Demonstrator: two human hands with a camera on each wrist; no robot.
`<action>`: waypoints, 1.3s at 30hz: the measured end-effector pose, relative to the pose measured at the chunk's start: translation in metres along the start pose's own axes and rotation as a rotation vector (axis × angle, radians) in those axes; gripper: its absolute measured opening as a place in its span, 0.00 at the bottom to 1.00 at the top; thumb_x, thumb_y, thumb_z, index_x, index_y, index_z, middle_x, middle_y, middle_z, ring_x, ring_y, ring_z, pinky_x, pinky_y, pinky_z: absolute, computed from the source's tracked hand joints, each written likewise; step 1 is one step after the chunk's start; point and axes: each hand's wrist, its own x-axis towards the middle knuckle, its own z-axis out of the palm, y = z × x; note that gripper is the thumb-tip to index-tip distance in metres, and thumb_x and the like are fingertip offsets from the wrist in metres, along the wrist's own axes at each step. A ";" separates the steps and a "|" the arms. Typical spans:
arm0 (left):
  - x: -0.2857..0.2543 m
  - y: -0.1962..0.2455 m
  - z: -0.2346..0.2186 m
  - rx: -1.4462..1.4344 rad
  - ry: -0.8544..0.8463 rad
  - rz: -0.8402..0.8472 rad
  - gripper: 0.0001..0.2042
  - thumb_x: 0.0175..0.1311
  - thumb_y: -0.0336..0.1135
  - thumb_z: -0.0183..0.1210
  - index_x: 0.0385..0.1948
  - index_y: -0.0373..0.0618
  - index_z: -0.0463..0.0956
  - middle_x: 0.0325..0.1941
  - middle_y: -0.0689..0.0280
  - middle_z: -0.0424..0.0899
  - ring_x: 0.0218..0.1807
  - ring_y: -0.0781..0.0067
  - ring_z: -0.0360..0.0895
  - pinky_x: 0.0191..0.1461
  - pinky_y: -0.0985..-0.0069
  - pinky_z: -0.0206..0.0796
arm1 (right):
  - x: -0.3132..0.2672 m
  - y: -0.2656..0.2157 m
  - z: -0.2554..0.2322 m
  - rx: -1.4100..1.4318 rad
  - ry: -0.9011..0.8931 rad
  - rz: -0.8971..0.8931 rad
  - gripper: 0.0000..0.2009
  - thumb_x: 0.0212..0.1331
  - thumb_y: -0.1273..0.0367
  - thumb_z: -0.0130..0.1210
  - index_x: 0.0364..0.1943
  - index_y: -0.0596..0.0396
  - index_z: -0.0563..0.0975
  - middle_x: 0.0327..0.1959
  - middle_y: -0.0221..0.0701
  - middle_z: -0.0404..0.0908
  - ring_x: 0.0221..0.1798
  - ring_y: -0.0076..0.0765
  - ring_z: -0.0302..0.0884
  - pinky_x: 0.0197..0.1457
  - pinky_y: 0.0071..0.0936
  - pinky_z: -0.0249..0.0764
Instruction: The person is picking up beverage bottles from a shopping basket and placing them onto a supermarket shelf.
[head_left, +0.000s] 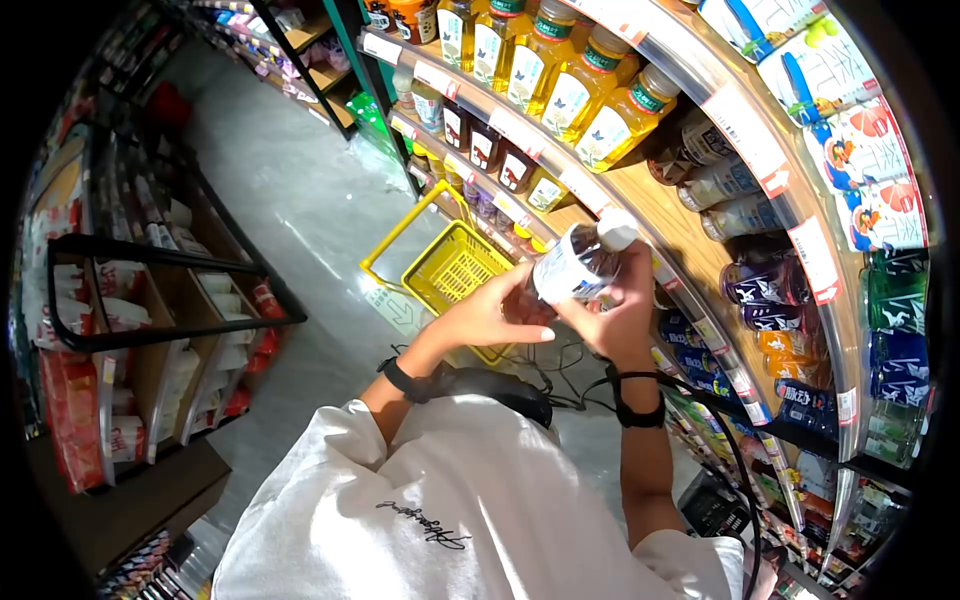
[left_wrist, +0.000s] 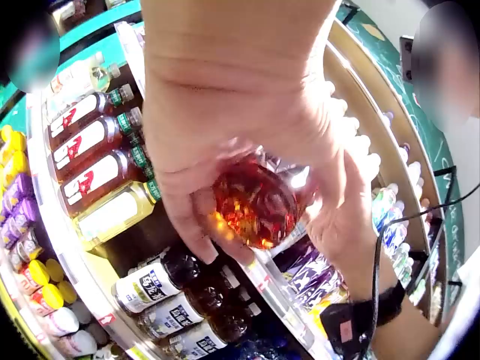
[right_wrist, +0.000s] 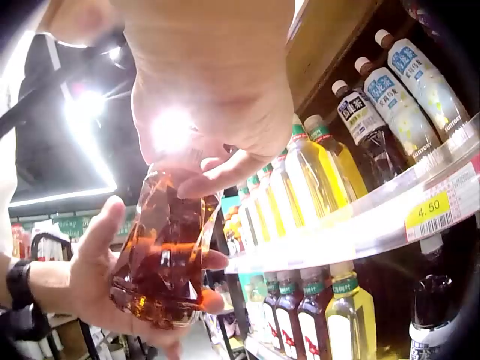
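Note:
In the head view a dark drink bottle (head_left: 577,266) with a white cap and a pale label is tilted between both hands. The right hand (head_left: 622,310) grips its upper part, near the label and cap. Around the lower end, the left hand (head_left: 492,312) curves with its thumb stretched out. The left wrist view shows the bottle's reddish base (left_wrist: 259,204) held in the left hand (left_wrist: 240,127). From the right wrist, the amber lower part (right_wrist: 163,255) is seen with the left hand's fingers behind it and the right hand (right_wrist: 217,97) above.
Shelves of yellow bottles (head_left: 610,118) and other drinks rise at the right. A yellow basket (head_left: 458,268) stands on the grey floor (head_left: 300,180) beyond the hands. Another shelf unit with red and white packs (head_left: 75,420) stands at the left. A black cable runs by the right wrist.

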 end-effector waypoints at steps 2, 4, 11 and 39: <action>-0.005 -0.007 0.001 -0.077 -0.076 0.032 0.43 0.59 0.23 0.72 0.76 0.40 0.56 0.61 0.66 0.77 0.57 0.78 0.76 0.60 0.74 0.74 | -0.004 0.005 -0.004 -0.105 -0.079 0.052 0.39 0.43 0.72 0.78 0.61 0.57 0.66 0.51 0.31 0.81 0.48 0.24 0.83 0.41 0.21 0.81; -0.014 -0.006 -0.008 -0.077 -0.184 0.017 0.37 0.60 0.20 0.69 0.72 0.36 0.61 0.62 0.65 0.78 0.61 0.76 0.75 0.63 0.72 0.73 | -0.007 0.016 -0.011 -0.020 -0.087 0.168 0.36 0.48 0.70 0.75 0.62 0.56 0.67 0.50 0.28 0.82 0.45 0.19 0.81 0.38 0.17 0.76; -0.020 -0.102 -0.065 0.429 -0.243 -0.165 0.32 0.58 0.35 0.74 0.64 0.37 0.70 0.56 0.61 0.81 0.51 0.73 0.78 0.56 0.73 0.72 | 0.008 0.057 -0.026 -0.313 -0.306 0.563 0.11 0.65 0.68 0.65 0.48 0.56 0.86 0.35 0.25 0.86 0.40 0.14 0.79 0.44 0.16 0.74; -0.183 -0.274 -0.202 0.358 0.710 -0.871 0.19 0.71 0.43 0.62 0.56 0.40 0.75 0.55 0.55 0.84 0.53 0.58 0.84 0.54 0.65 0.76 | -0.090 0.551 0.081 -1.209 -0.646 0.825 0.27 0.66 0.55 0.60 0.69 0.43 0.72 0.55 0.46 0.83 0.57 0.54 0.83 0.56 0.48 0.79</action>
